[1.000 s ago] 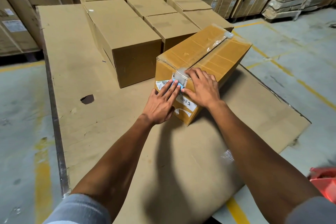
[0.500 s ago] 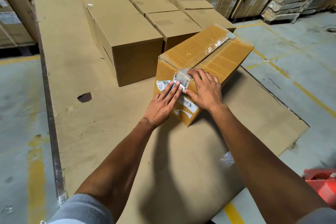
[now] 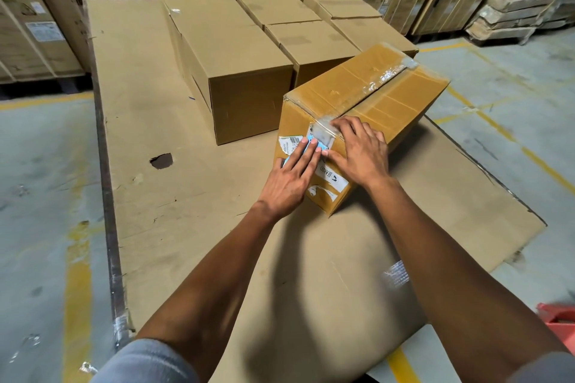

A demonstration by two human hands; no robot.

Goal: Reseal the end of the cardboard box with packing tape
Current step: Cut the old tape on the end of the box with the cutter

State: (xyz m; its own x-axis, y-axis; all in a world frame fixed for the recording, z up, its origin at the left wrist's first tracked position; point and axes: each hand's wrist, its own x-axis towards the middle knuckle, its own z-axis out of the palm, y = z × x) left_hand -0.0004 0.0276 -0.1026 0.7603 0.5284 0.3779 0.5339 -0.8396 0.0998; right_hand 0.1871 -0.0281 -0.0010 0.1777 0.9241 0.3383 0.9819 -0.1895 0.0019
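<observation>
Altogether seven plain boxes sat at the back of the cardboard-covered surface, and one taped box lay nearer, at an angle. Both hands lay flat on its near end: the left hand, fingers together, covered a blue tool whose shape was mostly hidden; the right hand, fingers spread, pressed the clear tape at the top edge.

We find the cardboard box lying on its long side, angled toward two o'clock on the cardboard sheet, top seam covered by wrinkled clear packing tape that folds over the near end, which bears torn white labels.
</observation>
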